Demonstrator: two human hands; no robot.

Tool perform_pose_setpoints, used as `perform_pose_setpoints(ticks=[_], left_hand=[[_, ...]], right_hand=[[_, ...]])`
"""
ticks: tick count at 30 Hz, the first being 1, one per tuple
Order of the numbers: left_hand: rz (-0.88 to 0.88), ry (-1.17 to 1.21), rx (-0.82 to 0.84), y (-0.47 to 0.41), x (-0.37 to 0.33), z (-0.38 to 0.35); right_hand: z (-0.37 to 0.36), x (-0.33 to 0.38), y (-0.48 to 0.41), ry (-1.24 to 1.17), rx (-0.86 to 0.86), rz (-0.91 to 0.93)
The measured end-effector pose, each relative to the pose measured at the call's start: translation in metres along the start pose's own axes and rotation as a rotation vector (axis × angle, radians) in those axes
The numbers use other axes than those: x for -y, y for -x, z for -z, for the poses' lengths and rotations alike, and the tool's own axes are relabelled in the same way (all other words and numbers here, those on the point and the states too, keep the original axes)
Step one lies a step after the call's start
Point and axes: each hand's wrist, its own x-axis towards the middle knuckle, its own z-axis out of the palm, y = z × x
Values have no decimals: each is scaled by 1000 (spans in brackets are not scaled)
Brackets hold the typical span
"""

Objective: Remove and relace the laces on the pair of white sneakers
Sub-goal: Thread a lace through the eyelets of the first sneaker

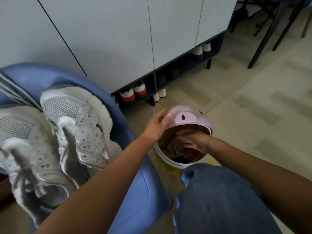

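Note:
Two white mesh sneakers lie without laces on a blue plastic seat [135, 166]: one [76, 125] further back, the other [32, 157] nearer and to the left. On the floor beside the seat stands a small white bin [180, 163]. My left hand [156, 126] pinches the edge of its pink lid [187, 118] and holds it tipped up. My right hand [194, 139] reaches into the bin, fingers stretched over a tangle of beige laces [177, 151]. Whether the fingers touch the laces is unclear.
A pale cupboard [168, 31] with a low open shoe shelf holding several shoes [133, 93] runs along the back. My knee in blue jeans [219, 200] is close in front of the bin. Dark chair and table legs [263, 43] stand at the far right.

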Motion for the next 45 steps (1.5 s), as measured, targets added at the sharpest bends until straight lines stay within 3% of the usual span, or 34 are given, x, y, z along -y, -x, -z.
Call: perform_pose_setpoints(ticks=[7, 15, 20, 27, 35, 38, 41, 45], left_hand=[[-138, -62, -84, 59, -20, 29], [-372, 21, -230, 160, -29, 111], [-417, 15, -518, 202, 0, 188], [-247, -30, -866, 206, 45, 237], [-228, -43, -964, 186, 43, 262], [-249, -45, -976, 180, 36, 266], [-271, -71, -994, 175, 31, 265], [-264, -98, -1058, 171, 26, 269]], right_hand=[[-17, 40, 93, 226, 230, 99], [-124, 124, 157, 164, 419, 291], [-212, 140, 142, 288, 211, 522], [-253, 136, 117, 336, -240, 757], [-315, 215, 107, 514, -94, 973], [-331, 238, 83, 739, -230, 1068], [-340, 260, 64, 1012, -307, 996], [-347, 275, 57, 913, -71, 897]])
